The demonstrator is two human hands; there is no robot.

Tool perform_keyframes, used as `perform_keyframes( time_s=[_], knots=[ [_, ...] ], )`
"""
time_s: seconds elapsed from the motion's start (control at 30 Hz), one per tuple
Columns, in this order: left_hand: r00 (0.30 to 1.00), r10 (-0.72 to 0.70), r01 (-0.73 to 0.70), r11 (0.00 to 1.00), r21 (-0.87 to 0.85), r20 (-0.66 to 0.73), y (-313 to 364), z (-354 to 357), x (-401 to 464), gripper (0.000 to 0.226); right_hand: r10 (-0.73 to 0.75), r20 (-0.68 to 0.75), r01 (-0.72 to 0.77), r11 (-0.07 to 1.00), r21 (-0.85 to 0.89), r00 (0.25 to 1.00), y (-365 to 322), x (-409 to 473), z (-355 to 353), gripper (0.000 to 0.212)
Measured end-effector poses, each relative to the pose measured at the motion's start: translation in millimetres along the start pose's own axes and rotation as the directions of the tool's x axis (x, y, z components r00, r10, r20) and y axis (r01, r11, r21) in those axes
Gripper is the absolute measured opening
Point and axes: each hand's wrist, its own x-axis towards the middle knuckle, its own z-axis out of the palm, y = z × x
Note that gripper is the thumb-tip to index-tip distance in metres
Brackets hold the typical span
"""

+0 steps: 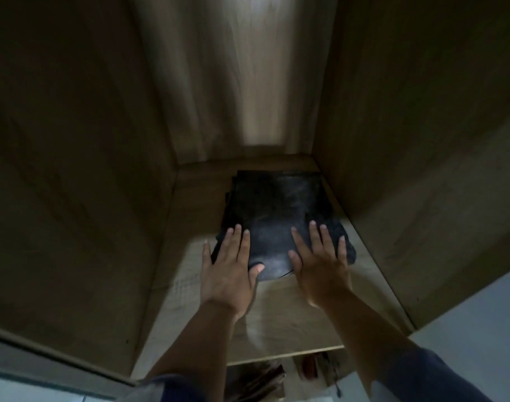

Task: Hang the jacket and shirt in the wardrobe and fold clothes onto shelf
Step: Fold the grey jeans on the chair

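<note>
Folded clothes (pixel 277 216) under both hands' fingers (pixel 236 236)

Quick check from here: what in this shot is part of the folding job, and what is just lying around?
Job:
folded dark garment, lying on the shelf
wooden shelf
left hand and right hand, flat on the garment

Lying about:
blurred items below the shelf, too dim to identify

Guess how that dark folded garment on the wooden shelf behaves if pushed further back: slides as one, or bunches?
The dark folded garment is probably floppy: its near edge looks soft and rounded. The left hand and right hand lie flat on it, so it likely slides along the smooth wooden shelf, though layers may bunch.
</note>
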Motion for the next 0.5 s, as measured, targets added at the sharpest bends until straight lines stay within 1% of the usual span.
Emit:
perform_keyframes(
  time_s=[0.07,0.1,0.13,0.2,0.23,0.33,0.4,0.43,0.5],
  knots=[
    [1.000,0.006,-0.006,1.000,-0.001,-0.029,2,2,13,0.066,-0.039,-0.009,0.038,0.999,-0.021,0.999,4,12,4,0.083],
    [0.999,0.007,-0.007,1.000,-0.006,-0.047,2,4,22,0.066,-0.045,-0.005,0.045,0.999,-0.021,0.999,8,20,5,0.082],
    [0.998,0.005,-0.006,1.000,-0.017,-0.062,3,5,32,0.066,-0.039,-0.007,0.039,0.999,-0.013,0.999,11,30,5,0.078],
    [0.997,0.004,-0.008,0.999,-0.043,-0.074,5,10,56,0.067,-0.008,-0.001,0.008,1.000,0.013,1.000,18,53,3,0.060],
    [0.997,0.004,-0.008,0.998,-0.057,-0.076,5,13,69,0.067,-0.009,-0.002,0.009,1.000,0.014,1.000,21,63,4,0.055],
    [0.997,-0.005,-0.002,0.996,-0.087,-0.080,7,21,100,0.067,-0.044,-0.057,0.043,0.999,-0.023,0.997,27,92,12,0.054],
    [0.997,-0.006,-0.002,0.993,-0.118,-0.072,8,24,116,0.067,-0.038,-0.090,0.036,0.999,-0.020,0.995,29,108,15,0.059],
    [0.998,-0.006,-0.003,0.990,-0.138,-0.067,9,24,122,0.066,-0.030,-0.090,0.029,1.000,-0.013,0.995,30,116,15,0.059],
    [0.998,-0.011,0.001,0.986,-0.164,-0.056,9,23,133,0.065,-0.018,-0.054,0.018,1.000,0.008,0.998,32,128,15,0.053]
  ],
)
